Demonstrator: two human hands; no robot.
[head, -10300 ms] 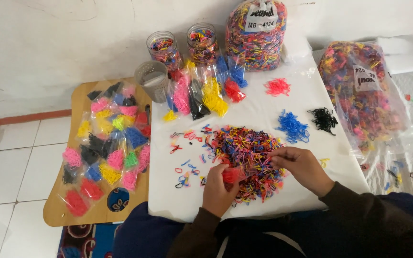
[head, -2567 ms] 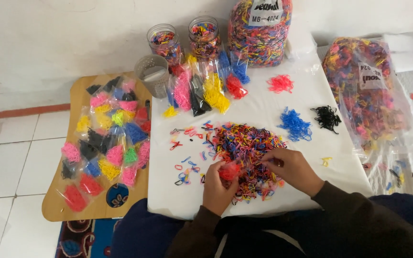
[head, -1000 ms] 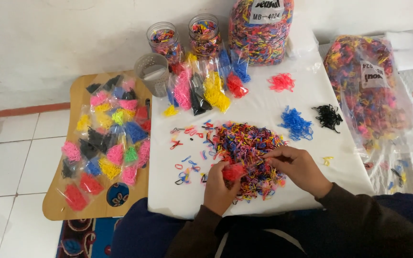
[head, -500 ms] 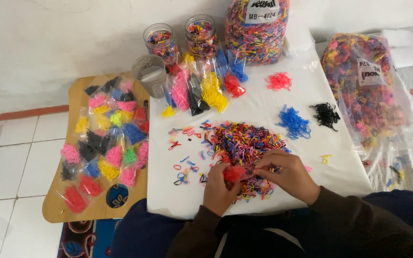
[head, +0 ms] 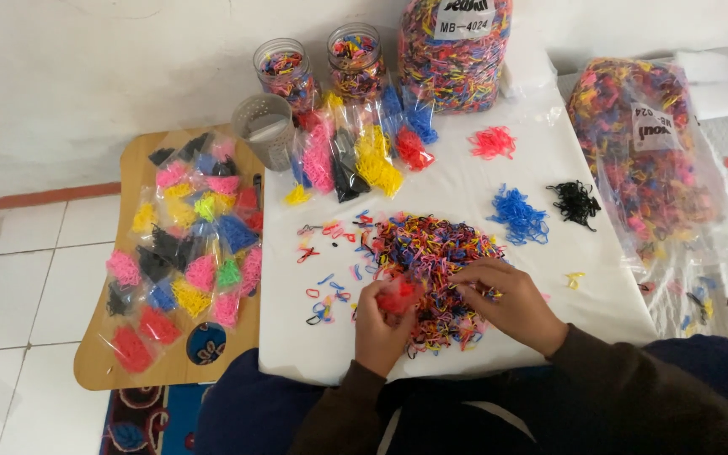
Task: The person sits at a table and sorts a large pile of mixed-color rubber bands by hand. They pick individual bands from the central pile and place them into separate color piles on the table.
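While left hand (head: 381, 324) kept fingers clamped on red band bunch (head: 399, 297) over mixed pile (head: 431, 261) on white surface (head: 465, 181), right hand (head: 503, 299) pinched fingertips together in pile; best lift single reds only, avoiding tangles.

Bare white desk (head: 465, 181) lies open between the mixed heap of bands (head: 431, 261) and the row of small packets (head: 355, 160) at the back, and again along the right edge past the blue pile (head: 517, 215) and black pile (head: 575, 202). The jars (head: 284, 72), the grey cup (head: 267, 126) and the big bag (head: 452, 50) wall off the far side. A second bulging bag (head: 642, 152) seems to crowd the right edge.
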